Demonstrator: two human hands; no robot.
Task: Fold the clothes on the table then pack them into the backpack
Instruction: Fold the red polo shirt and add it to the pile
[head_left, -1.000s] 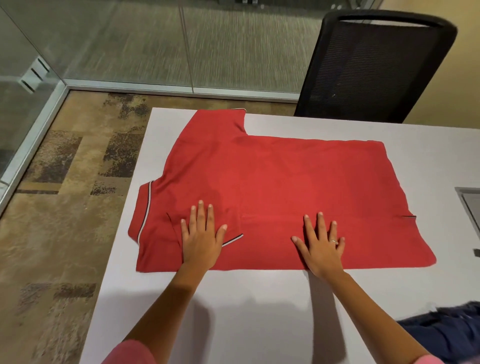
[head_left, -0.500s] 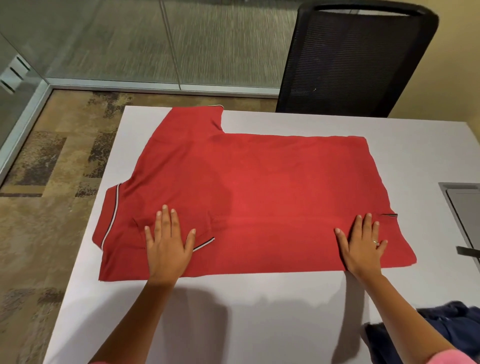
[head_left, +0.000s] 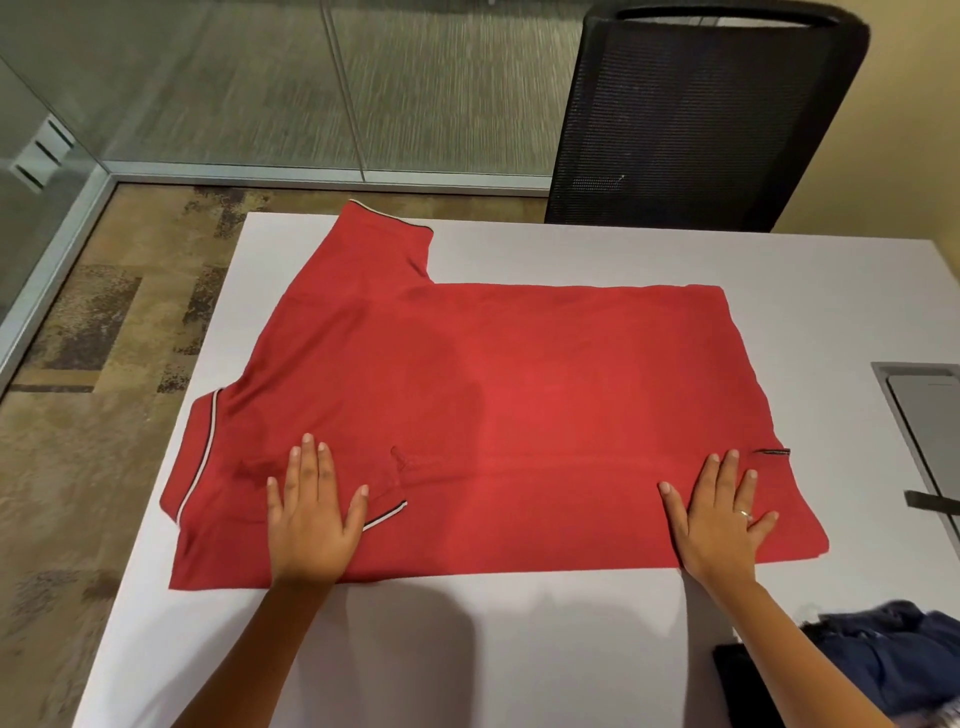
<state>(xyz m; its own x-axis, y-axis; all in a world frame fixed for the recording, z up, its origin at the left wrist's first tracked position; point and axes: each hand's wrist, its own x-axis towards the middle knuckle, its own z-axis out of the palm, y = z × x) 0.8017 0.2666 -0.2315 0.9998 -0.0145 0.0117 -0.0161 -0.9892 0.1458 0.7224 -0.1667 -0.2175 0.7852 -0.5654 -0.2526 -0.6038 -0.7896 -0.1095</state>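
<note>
A red polo shirt (head_left: 519, 405) lies flat on the white table (head_left: 519, 649), collar end to the left, its near side folded over with one sleeve tucked in. My left hand (head_left: 311, 519) presses flat on the folded sleeve near the collar. Flat on the fold near the hem lies my right hand (head_left: 719, 519), fingers spread. The far sleeve sticks out toward the table's back edge. A dark blue garment (head_left: 893, 660) lies crumpled at the near right corner. No backpack is in view.
A black mesh office chair (head_left: 696, 119) stands behind the table's far edge. A grey recessed panel (head_left: 930, 415) sits in the table at the right. A small black object (head_left: 737, 680) lies beside the blue garment. Patterned carpet and glass walls lie to the left.
My right hand has slid rightward along the folded near edge from the middle to the hem end. My left hand has stayed pressing near the collar.
</note>
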